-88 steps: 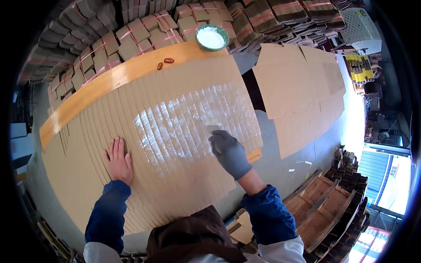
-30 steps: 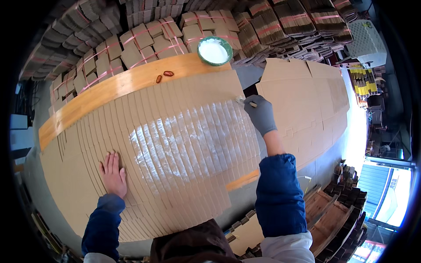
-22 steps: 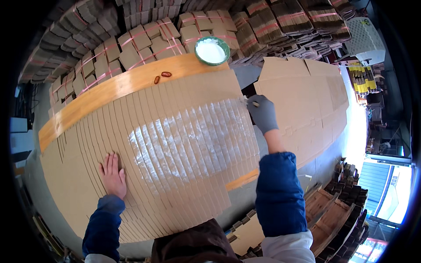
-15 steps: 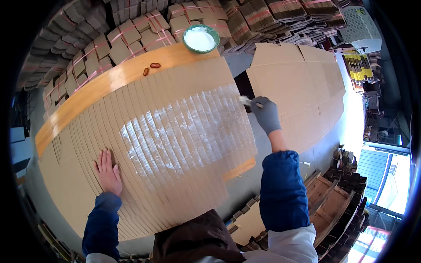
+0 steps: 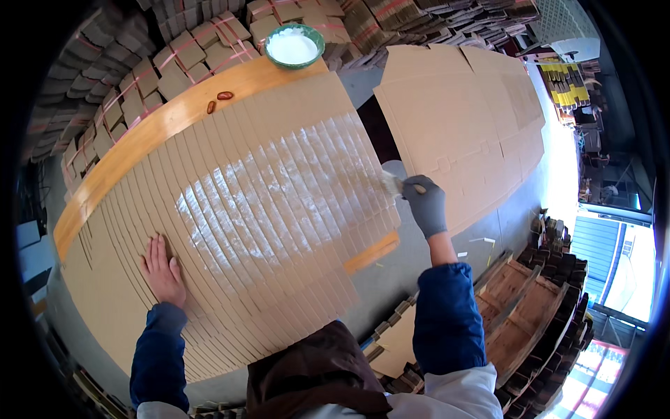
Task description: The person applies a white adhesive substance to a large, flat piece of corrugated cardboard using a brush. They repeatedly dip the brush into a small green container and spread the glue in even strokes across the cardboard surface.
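Overlapping cardboard sheets (image 5: 209, 146) lie fanned in narrow strips across a wooden table (image 5: 150, 122). A wet, shiny white coat covers their middle and right part. My right hand (image 5: 426, 202), in a grey glove, is closed round the handle of a brush (image 5: 392, 184), whose bristles are at the right edge of the sheets. My bare left hand (image 5: 163, 271) lies flat on the sheets at the left, fingers stretched out. At the table's far end stands a green bowl (image 5: 294, 46) of white paste. Two small brown oval things (image 5: 224, 96) rest on the bare wood.
Bundled cardboard stacks (image 5: 202, 42) with pink straps line the far side. Right of the table lies a large flattened cardboard piece (image 5: 460, 119). A wooden pallet (image 5: 520, 300) is at the lower right, and a pale perforated crate (image 5: 569, 28) at the far right.
My right hand has drawn the brush toward me along the right edge of the sheets. The left hand stays flat on the cardboard. The whole view has shifted slightly.
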Tool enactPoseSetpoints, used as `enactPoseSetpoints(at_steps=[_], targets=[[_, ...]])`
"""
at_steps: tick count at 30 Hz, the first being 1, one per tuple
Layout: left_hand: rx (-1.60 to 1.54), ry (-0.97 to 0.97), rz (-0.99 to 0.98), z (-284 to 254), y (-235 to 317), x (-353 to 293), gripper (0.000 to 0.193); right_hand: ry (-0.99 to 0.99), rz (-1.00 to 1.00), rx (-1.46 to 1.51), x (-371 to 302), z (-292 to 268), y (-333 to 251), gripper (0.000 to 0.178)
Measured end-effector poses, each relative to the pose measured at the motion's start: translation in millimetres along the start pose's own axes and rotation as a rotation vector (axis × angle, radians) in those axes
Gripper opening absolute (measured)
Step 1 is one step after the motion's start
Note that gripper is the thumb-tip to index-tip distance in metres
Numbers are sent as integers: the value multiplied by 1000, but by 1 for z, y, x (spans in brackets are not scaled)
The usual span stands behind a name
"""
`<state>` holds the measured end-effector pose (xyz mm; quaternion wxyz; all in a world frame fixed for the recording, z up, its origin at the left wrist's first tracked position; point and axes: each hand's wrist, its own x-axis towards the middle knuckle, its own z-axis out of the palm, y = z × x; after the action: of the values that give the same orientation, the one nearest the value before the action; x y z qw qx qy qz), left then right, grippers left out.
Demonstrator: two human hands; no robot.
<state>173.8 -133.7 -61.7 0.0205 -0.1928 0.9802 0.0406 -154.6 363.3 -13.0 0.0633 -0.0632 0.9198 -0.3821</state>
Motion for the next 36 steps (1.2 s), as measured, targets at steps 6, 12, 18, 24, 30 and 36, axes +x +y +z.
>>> enactPoseSetpoints(at_steps=[6,12,18,24,30,36], targets=[[-13,-31,-119,-8,-4,-6,54,8,-121,-95,-23,11,-21,7],[-93,-22,-103,-19,-6,-6,56,-72,-95,245,-54,54,-119,7],[-114,-47,-83,-22,-1,-2,58,-475,-317,398,-126,192,-230,8],[-153,-1,-94,-20,-7,-3,58,-222,-210,211,-80,184,-231,9],[-182,22,-86,-20,-9,-3,58,-355,-433,197,-82,253,-307,11],[-263,-137,-124,-31,-5,2,60,-176,-325,77,23,159,-238,8]])
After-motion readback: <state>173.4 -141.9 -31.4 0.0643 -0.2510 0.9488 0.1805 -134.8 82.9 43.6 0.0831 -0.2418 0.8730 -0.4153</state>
